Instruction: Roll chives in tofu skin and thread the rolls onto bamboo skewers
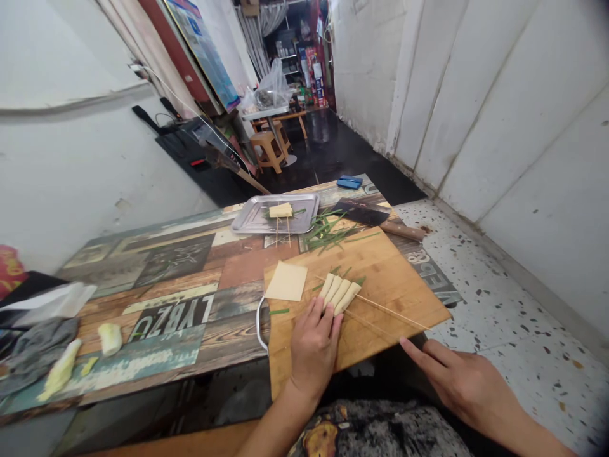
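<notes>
Several pale tofu-skin rolls (340,291) with green stalks poking out lie side by side on a wooden cutting board (380,266). My left hand (314,339) presses their near ends with its fingers, holding them against the board. One bamboo skewer (392,311) runs through the rolls and sticks out to the right. A second, fainter skewer (368,322) reaches from the rolls' near ends toward my right hand (459,374). That hand has its index finger stretched along and its other fingers curled, at the second skewer's outer end. A flat tofu-skin square (286,281) lies at the board's left.
Behind the board, a metal tray (242,219) bears a finished-looking skewered bundle (280,210). Loose green stalks (328,231) and a cleaver (364,211) lie nearby. A blue object (349,182) sits at the far edge. Vegetable pieces (110,339) and a grey cloth (40,352) are at left.
</notes>
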`<state>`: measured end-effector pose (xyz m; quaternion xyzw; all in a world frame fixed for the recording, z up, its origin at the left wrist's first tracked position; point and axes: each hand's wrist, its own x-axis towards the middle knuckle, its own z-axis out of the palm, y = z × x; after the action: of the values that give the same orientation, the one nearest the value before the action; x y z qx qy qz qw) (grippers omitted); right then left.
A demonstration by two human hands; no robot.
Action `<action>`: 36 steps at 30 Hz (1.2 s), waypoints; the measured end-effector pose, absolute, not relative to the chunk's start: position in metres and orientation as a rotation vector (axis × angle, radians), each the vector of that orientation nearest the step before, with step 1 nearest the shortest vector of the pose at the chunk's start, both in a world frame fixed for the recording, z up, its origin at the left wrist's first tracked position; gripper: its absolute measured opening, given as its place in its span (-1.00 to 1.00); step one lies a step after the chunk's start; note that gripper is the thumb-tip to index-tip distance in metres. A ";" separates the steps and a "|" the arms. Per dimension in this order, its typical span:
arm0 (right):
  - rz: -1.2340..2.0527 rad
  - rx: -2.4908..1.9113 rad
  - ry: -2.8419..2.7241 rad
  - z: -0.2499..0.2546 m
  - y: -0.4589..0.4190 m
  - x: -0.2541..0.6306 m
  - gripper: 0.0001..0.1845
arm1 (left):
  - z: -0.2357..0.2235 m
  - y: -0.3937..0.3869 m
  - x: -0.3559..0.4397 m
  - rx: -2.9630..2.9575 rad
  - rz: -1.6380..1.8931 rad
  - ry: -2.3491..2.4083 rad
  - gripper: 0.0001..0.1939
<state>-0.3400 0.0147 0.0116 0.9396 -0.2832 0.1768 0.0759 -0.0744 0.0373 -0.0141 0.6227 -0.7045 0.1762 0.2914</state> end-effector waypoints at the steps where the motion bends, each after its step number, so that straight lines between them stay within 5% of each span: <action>1: 0.534 2.817 -0.846 0.012 0.014 -0.340 -0.54 | -0.014 0.037 -0.074 1.660 0.469 -1.879 -0.82; 36: 0.563 2.906 -0.873 0.004 0.006 -0.318 -0.52 | -0.013 0.038 -0.077 1.635 0.503 -1.851 -0.81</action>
<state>-0.3176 0.0059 0.0035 0.9413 -0.2828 0.1823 0.0279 -0.0773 0.0375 -0.0127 0.6175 -0.6993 0.1902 0.3058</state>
